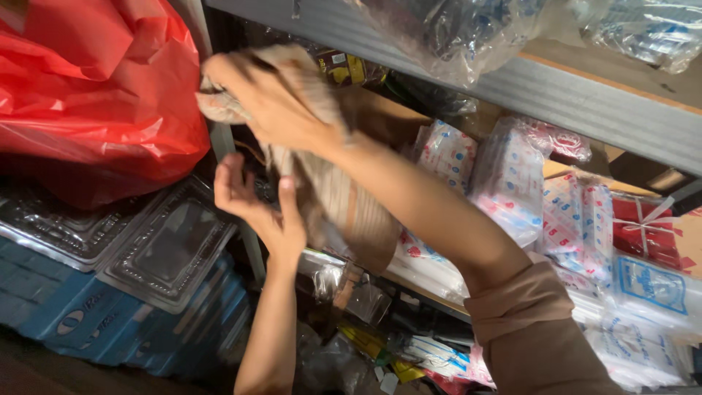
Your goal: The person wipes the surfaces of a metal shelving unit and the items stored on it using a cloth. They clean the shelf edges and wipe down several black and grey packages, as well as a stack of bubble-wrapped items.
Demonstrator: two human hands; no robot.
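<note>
My right hand is raised in front of the grey metal shelf, gripping a beige striped cloth bunched at the top. The cloth hangs down past the wrist. My left hand reaches up from below, palm open, with its thumb and fingers touching the lower hanging part of the cloth. Both hands sit beside the shelf's grey upright post.
A big red plastic bag fills the upper left. Clear plastic lidded trays rest on blue packs below it. Packets in clear wrap with red and blue print crowd the shelf on the right. More clear bags lie above.
</note>
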